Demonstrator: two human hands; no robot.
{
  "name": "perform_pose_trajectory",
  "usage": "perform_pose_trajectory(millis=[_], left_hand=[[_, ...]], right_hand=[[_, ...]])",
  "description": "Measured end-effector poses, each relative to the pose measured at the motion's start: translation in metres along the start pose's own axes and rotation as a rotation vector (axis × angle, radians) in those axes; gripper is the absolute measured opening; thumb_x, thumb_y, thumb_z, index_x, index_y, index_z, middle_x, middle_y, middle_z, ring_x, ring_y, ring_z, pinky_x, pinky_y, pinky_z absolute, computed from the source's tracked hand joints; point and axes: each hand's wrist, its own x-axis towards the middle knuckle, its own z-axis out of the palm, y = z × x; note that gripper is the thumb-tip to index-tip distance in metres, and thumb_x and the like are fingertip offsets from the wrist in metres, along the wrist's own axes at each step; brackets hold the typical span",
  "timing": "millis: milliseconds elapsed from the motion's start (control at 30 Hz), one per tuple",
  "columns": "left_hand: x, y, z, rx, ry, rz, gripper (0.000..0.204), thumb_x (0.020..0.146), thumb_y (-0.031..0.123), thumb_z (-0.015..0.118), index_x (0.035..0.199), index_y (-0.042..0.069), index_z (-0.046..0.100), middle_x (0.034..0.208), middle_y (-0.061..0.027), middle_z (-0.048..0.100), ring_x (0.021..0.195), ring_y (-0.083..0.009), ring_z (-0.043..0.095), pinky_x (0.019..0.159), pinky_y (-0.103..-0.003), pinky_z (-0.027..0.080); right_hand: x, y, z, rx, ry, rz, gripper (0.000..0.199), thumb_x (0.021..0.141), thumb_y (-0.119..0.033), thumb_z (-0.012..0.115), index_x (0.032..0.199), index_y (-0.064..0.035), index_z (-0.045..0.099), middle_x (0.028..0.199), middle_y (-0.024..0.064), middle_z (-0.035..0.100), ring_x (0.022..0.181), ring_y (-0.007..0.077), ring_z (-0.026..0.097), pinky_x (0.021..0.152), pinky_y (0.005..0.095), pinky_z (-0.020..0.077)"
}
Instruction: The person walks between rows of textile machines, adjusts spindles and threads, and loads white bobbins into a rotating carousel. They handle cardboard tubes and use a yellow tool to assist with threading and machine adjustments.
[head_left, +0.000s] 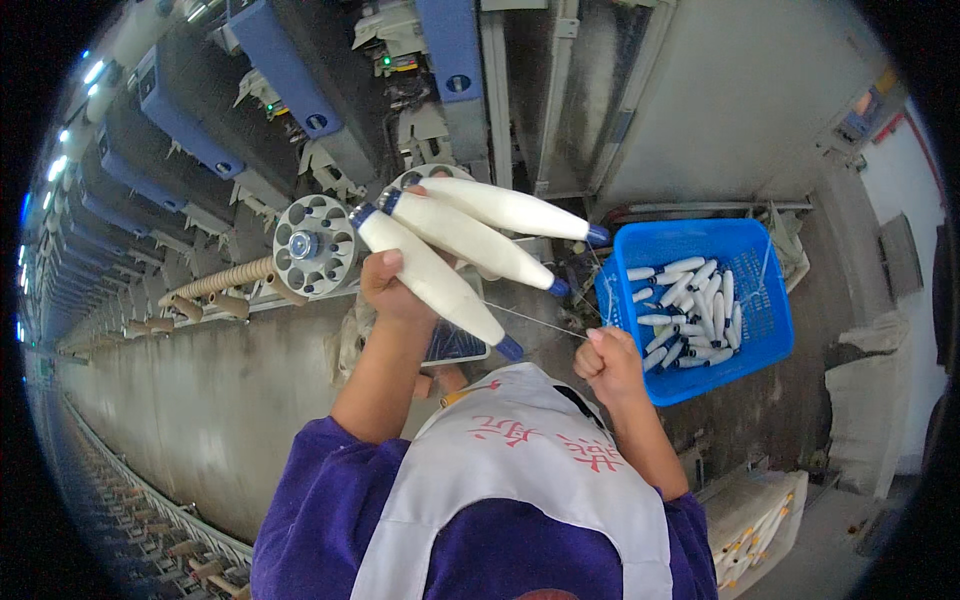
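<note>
Three full white yarn bobbins [432, 285] with blue tips fan out from my left hand [390, 285], whose thumb and fingers grip them near their upper-left ends. A thin white yarn [540, 322] runs from the bobbins to my right hand [608, 362]. The fingers of that hand are curled tight on the yarn, below and to the right of the bobbins. Just right of my right hand is a blue plastic basket [775, 335] with many more white bobbins [690, 300] lying loose inside.
A row of winding machines with blue panels [450, 50] runs along the far left side. Round bobbin magazines [303, 245] with holes stand in front of them. A pale bin [735, 530] with yellow-tipped bobbins is at the lower right. A grey metal panel [735, 100] rises behind the basket.
</note>
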Motion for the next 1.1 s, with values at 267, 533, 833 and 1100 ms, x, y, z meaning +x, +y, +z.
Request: perform_pose_trajectory(millis=[267,533,833,1100], left_hand=[[-0.001,0.060,-0.053,-0.049,0.207,0.233,0.069,0.060,0.034,0.059,0.120,0.003,0.044,0.127,-0.0179,0.044,0.119,-0.0333,0.042,0.105,-0.044,0.029],[-0.006,0.133,-0.092,0.124,0.032,0.447,0.071,0.062,0.035,0.060,0.123,0.001,0.043,0.133,-0.0231,0.038,0.123,-0.0382,0.037,0.106,-0.048,0.027],[-0.011,0.146,-0.077,0.187,0.005,0.379,0.073,0.059,0.038,0.062,0.122,0.005,0.045,0.138,-0.0230,0.031,0.126,-0.0397,0.034,0.105,-0.049,0.028],[-0.028,0.179,-0.119,0.144,0.277,0.532,0.072,0.061,0.034,0.062,0.124,0.004,0.044,0.132,-0.0196,0.039,0.122,-0.0365,0.039,0.104,-0.049,0.031]], right_hand=[[0.005,0.009,-0.049,-1.033,0.258,-0.293,0.038,0.079,-0.008,0.059,0.051,-0.0064,0.033,0.050,-0.0034,0.030,0.048,0.0057,0.028,0.043,0.0282,0.0224],[0.007,-0.015,-0.117,-1.405,0.390,0.034,0.027,0.074,-0.018,0.070,0.083,-0.0003,0.052,0.067,0.0074,0.054,0.062,0.0149,0.051,0.057,0.0305,0.0416],[0.107,0.045,0.080,-1.060,-0.215,-0.364,0.086,0.081,-0.039,0.064,0.142,0.0001,0.017,0.145,0.0188,0.026,0.135,0.0289,0.024,0.110,0.0394,0.0176],[0.104,0.079,0.067,-0.215,-0.964,0.421,0.041,0.083,-0.045,0.061,0.083,-0.0038,0.055,0.070,0.0020,0.054,0.058,0.0116,0.048,0.052,0.0278,0.0390]])
